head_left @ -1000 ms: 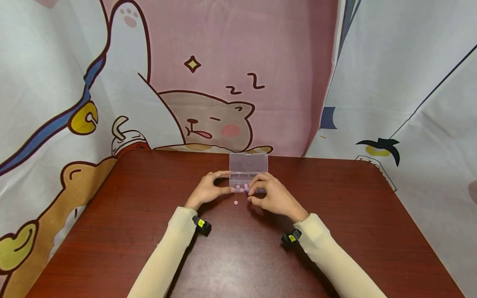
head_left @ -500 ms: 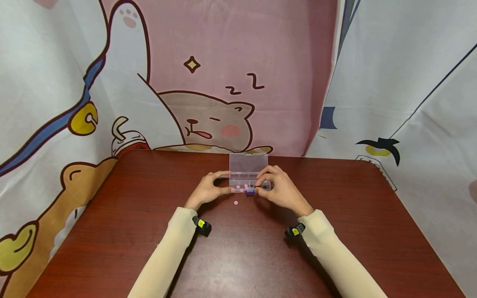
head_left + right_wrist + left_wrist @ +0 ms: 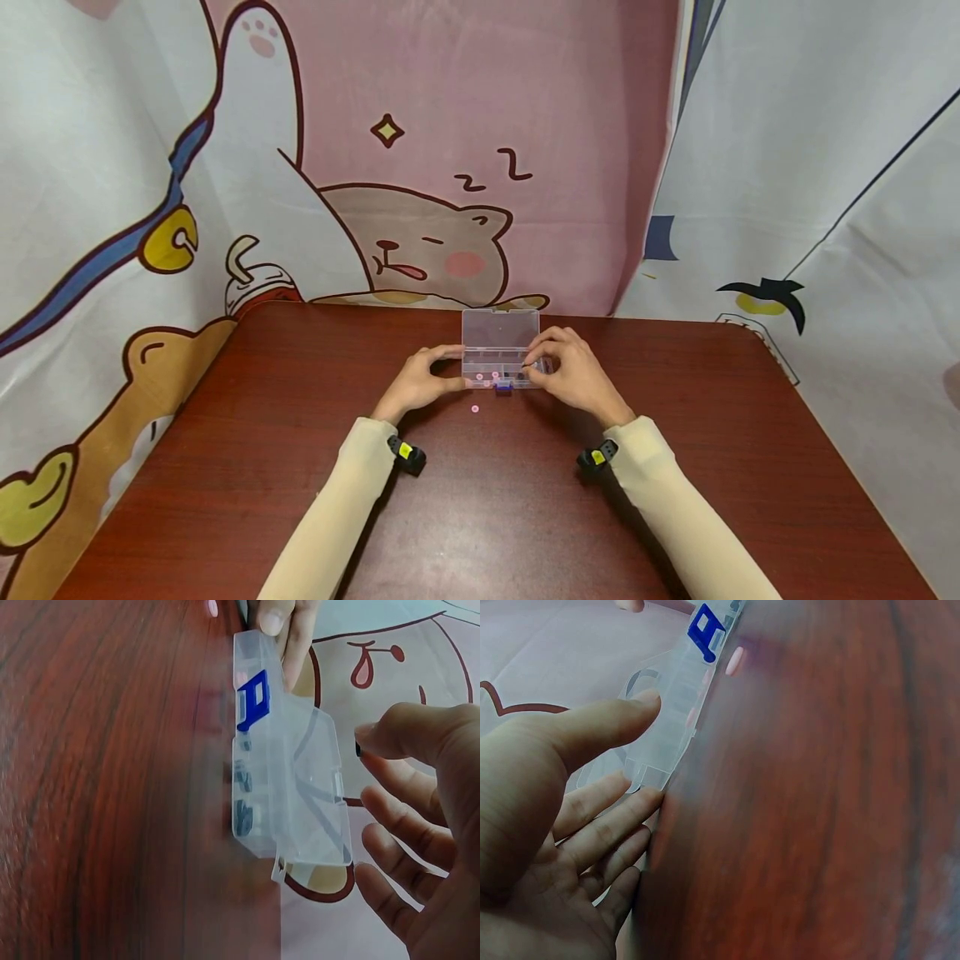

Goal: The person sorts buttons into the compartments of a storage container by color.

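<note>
A clear plastic compartment box [image 3: 500, 329] stands with its lid raised near the back of the table. My left hand [image 3: 415, 382] grips its left end, thumb at the front side and fingers around the end. My right hand [image 3: 573, 373] is over the right part of the box. Between its thumb and index finger it pinches a small black piece [image 3: 358, 750], mostly hidden by the fingertips. Pink ring-shaped beads [image 3: 486, 383] lie in the left compartments. Dark pieces [image 3: 243, 817] show through the wall at the right end. A blue latch [image 3: 256, 701] hangs at the box's front.
One pink bead [image 3: 475, 409] lies on the brown table [image 3: 450, 517] just in front of the box. A printed cloth [image 3: 570, 167] hangs right behind the table's back edge. A small black camera sits on each wrist.
My right hand has moved to the right, from over the middle of the box to its right part, uncovering the blue latch. The left hand and the box have stayed in place.
</note>
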{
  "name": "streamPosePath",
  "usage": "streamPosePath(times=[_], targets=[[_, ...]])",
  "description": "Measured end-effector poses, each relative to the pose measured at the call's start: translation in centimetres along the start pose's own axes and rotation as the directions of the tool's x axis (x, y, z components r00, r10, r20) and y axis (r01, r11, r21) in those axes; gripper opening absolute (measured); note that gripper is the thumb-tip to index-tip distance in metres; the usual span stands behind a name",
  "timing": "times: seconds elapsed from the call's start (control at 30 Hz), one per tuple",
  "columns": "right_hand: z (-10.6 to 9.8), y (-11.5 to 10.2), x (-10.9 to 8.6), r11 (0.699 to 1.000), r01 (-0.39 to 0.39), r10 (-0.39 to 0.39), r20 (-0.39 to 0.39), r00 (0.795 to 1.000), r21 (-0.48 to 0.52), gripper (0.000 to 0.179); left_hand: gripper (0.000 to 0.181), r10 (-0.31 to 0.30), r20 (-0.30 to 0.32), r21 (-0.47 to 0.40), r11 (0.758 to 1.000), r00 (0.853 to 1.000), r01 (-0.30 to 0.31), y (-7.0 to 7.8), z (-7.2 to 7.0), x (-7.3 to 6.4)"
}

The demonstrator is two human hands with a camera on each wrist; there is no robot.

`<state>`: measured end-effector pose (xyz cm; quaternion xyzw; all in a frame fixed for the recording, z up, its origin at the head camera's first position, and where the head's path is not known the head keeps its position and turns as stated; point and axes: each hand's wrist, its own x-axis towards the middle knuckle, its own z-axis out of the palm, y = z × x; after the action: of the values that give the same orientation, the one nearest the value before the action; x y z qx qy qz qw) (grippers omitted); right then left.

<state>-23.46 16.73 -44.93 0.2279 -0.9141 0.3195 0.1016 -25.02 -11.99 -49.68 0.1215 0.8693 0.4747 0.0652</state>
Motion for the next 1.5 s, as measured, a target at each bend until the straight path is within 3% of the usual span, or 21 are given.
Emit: streamPosePath(times=[0.5, 0.8, 1.13, 1.5], targets=[[0.2, 1.1, 0.5, 0.999, -0.051, 0.051, -0.005, 0.999, -0.003, 0.008, 0.062, 0.006, -0.002, 0.014, 1.0, 1.0, -0.006, -0.1, 0.0, 0.0], [-0.2, 1.0, 0.0, 0.997, -0.082, 0.081, 0.023, 0.996, 0.01, 0.039, 0.062, 0.011, 0.001, 0.012, 1.0, 1.0, -0.011, -0.1, 0.0, 0.1], [0.2, 0.6, -0.8, 0.994, -0.089, 0.082, 0.106, 0.991, 0.065, 0.069, 0.062, 0.0, 0.001, 0.007, 1.0, 1.0, 0.0, -0.1, -0.1, 0.1], [1.6, -1.2, -1.3, 0.996, -0.054, 0.037, 0.222, 0.974, 0.069, 0.071, 0.06, -0.008, 0.0, 0.01, 1.0, 1.0, 0.008, -0.1, 0.0, 0.0]])
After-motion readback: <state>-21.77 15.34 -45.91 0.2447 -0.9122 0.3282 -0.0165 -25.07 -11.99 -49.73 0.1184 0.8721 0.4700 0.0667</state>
